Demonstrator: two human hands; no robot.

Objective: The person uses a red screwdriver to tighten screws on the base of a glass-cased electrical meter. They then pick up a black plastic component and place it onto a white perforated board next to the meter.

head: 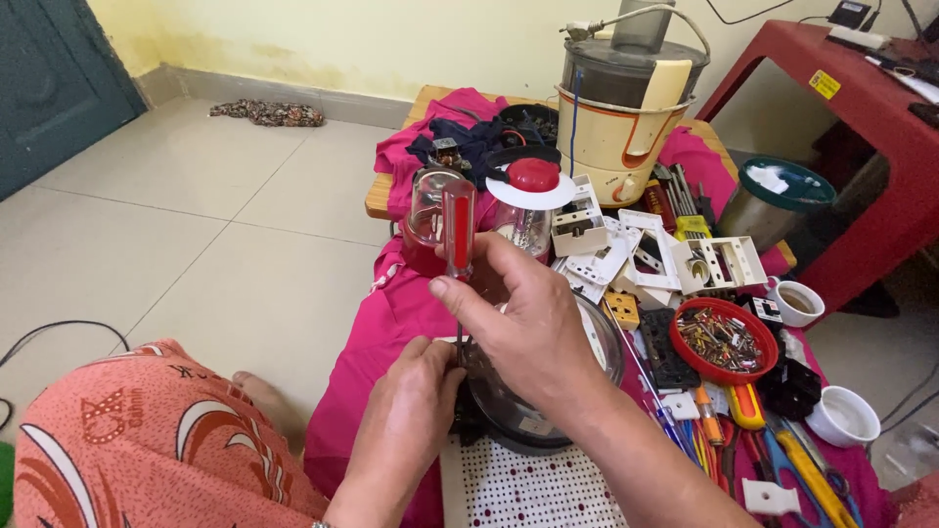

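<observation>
The left hand [411, 411] is closed around the side of a dark round appliance part [533, 391], which rests on a dotted white board [533, 489] on the pink-covered surface [381, 323]. The right hand [518, 313] grasps a red-handled screwdriver [458, 235], upright, its tip hidden between the hands. I judge a screw is being worked; this needs steady downward pressure. Further away stand a red bowl of screws [724, 337] and a cream juicer [626, 117].
</observation>
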